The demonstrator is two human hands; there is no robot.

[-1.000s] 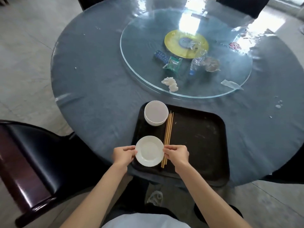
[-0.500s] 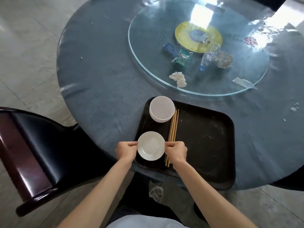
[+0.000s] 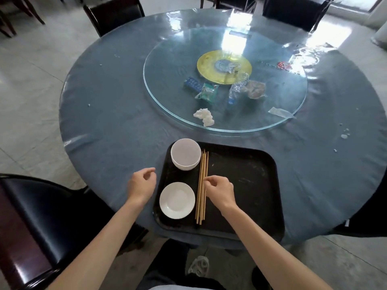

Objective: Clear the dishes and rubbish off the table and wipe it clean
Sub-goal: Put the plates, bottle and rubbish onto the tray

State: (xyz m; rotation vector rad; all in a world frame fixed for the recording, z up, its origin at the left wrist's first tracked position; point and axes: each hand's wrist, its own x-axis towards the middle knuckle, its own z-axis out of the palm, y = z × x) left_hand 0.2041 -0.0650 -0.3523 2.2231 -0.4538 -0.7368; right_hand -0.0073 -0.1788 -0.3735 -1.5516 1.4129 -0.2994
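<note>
Your left hand (image 3: 142, 183) hangs over the bench (image 3: 117, 114) just left of the black tray (image 3: 247, 185), its fingers loosely curled and holding nothing. Your right hand (image 3: 218, 190) is over the tray, fingers bent, with the fingertips (image 3: 206, 181) at the chopsticks (image 3: 202, 185); you cannot tell from here whether they pinch a stick or only touch it.

The small white plate (image 3: 177, 200) lies flat in the tray's near left corner, between your two hands and touching neither. The chopsticks lie lengthwise just to its right, their far ends beside the stack of white bowls (image 3: 185, 154) in the tray's far left corner. The sticks look like about four, packed close together, so the count is unsure. The bowls show three rims, one nested in the next.

Farther away, the glass turntable (image 3: 163, 80) carries the rubbish, all well apart from your hands: one yellow disc (image 3: 209, 63) at the centre, one blue packet (image 3: 192, 83), one green wrapper (image 3: 207, 93), one crushed clear bottle (image 3: 235, 90), one crumpled brownish bag (image 3: 254, 89), one white tissue wad (image 3: 204, 116) near the rim, and one clear scrap of film (image 3: 280, 112). A few white specks (image 3: 344, 135) dot the bench at the right. One dark chair (image 3: 31, 216) stands to your left.
</note>
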